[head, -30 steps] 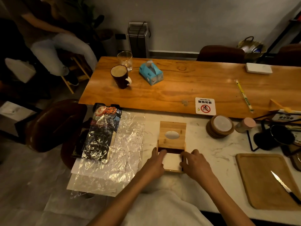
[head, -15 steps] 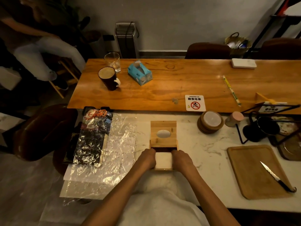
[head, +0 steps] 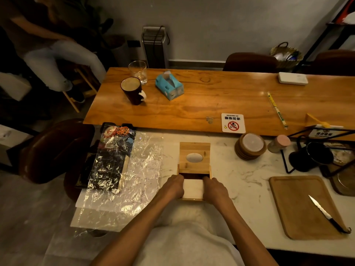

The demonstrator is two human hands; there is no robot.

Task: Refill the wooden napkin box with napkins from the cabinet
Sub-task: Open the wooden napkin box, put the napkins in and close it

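- Head view: your left hand [head: 172, 186] and your right hand [head: 216, 190] hold the white napkins [head: 193, 188] between them. One hand is on each side, with the fingers bent down over the edges of the stack. The fingertips are hidden, so I cannot tell how deep they reach.
- The napkins sit directly under your grip, in the near, open part of the wooden napkin box [head: 193, 199], which stands on the marble counter [head: 240, 181].
- Just beyond your grip, the lid [head: 195, 150] with the oval hole is slid away from you. I judge this leaves the opening free for loading.
- Holding both sides probably keeps the stack square while it goes down.
- Left of the grip lies crumpled plastic wrap [head: 142, 169], maybe the packing of the napkins.
- Well to the right of the grip is a wooden tray [head: 299, 204] with a knife [head: 322, 212], apart from the work.
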